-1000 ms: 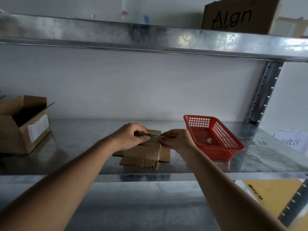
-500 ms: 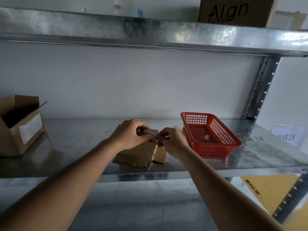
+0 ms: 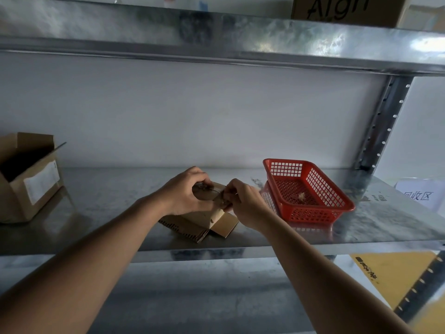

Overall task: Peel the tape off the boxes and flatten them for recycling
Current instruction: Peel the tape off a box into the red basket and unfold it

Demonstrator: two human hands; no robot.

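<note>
The small cardboard box [image 3: 204, 219], partly collapsed, lies near the front edge of the metal shelf [image 3: 361, 227], with one end raised between your hands. Your left hand [image 3: 186, 196] grips that raised end, fingers curled over its top. Your right hand [image 3: 243, 201] pinches at the same end, touching the box; whether tape is between the fingertips cannot be told. A red basket [image 3: 320, 214] sits just right of your right hand. An open cardboard box [image 3: 29, 179] stands well apart at the shelf's left.

Red mesh basket [image 3: 310, 189] on metal shelf [image 3: 120, 186], paper sign [image 3: 420, 195] at right
</note>
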